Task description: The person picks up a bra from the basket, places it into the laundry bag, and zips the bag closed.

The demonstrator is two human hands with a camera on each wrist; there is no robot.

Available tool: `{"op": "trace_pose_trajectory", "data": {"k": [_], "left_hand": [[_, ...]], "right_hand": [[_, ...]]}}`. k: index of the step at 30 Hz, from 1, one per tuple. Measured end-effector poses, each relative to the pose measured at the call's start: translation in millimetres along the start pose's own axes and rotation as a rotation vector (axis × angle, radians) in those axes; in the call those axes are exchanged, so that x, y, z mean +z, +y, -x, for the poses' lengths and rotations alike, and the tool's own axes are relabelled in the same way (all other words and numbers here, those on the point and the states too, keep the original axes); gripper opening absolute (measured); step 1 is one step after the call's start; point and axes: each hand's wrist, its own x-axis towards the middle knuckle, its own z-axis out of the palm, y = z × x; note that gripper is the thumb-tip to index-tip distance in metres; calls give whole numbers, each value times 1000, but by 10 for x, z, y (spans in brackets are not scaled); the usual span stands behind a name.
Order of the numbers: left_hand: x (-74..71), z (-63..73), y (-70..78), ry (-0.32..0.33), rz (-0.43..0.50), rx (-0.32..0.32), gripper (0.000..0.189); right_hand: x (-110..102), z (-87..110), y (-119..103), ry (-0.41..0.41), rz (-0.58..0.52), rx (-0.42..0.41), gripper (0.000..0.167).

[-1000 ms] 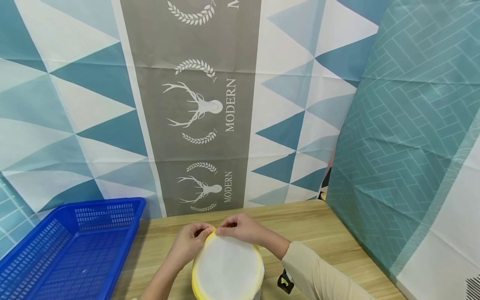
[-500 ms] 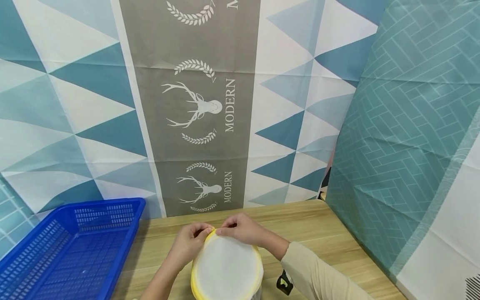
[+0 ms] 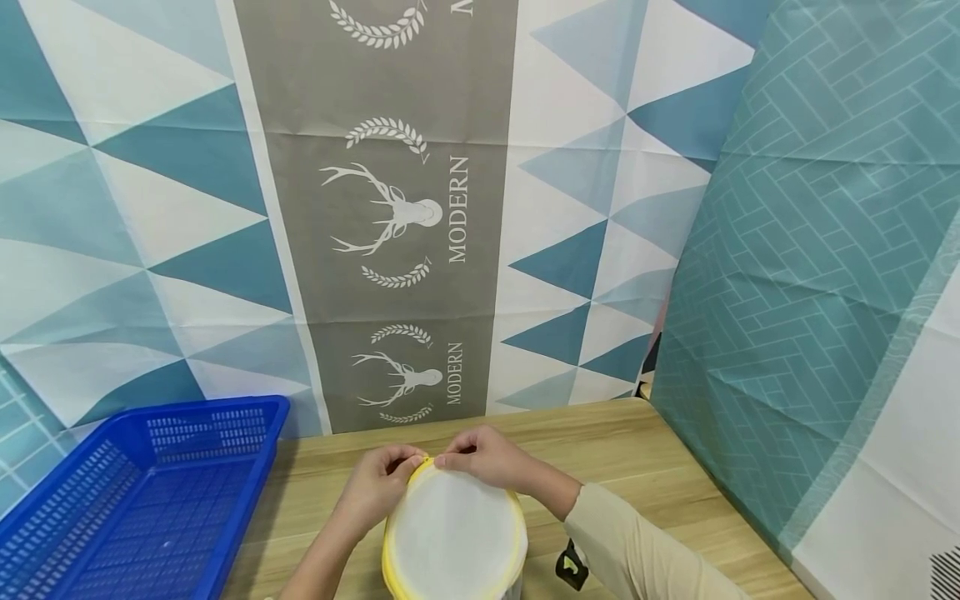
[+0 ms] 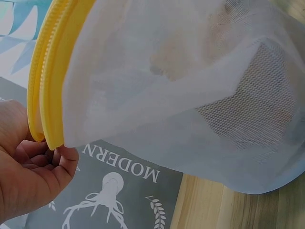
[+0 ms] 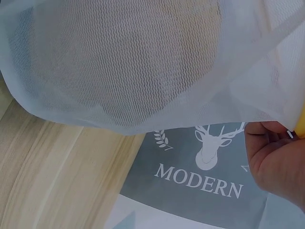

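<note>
In the head view, pinching a round, white, see-through mesh bag (image 3: 457, 533) with the left hand (image 3: 378, 487) and right hand (image 3: 483, 457), fingertips together at 11 o'clock on its yellow zip rim (image 3: 388, 554). Hanging toward 5 o'clock, about equally near both. Next to a blue plastic basket (image 3: 249, 500) at 8 o'clock.

In the left wrist view, clamping the zip's end, with mesh spreading toward 2 o'clock.

In the right wrist view, pinching near the yellow edge, with mesh toward 10 o'clock. Cannot tell what, if anything, is inside.

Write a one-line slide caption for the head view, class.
Left hand and right hand hold a white mesh bag by its yellow rim, near a blue basket.
</note>
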Motion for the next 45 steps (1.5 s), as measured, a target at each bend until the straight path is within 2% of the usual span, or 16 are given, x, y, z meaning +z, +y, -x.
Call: {"op": "trace_pose_trajectory", "data": {"k": [33, 45], "left_hand": [[-15, -2, -12, -6, -17, -2, 11], [-24, 8, -22, 3, -42, -15, 12]], "right_hand": [[-36, 40, 50, 28, 13, 16, 22], [-74, 72, 51, 30, -12, 56, 23]]}}
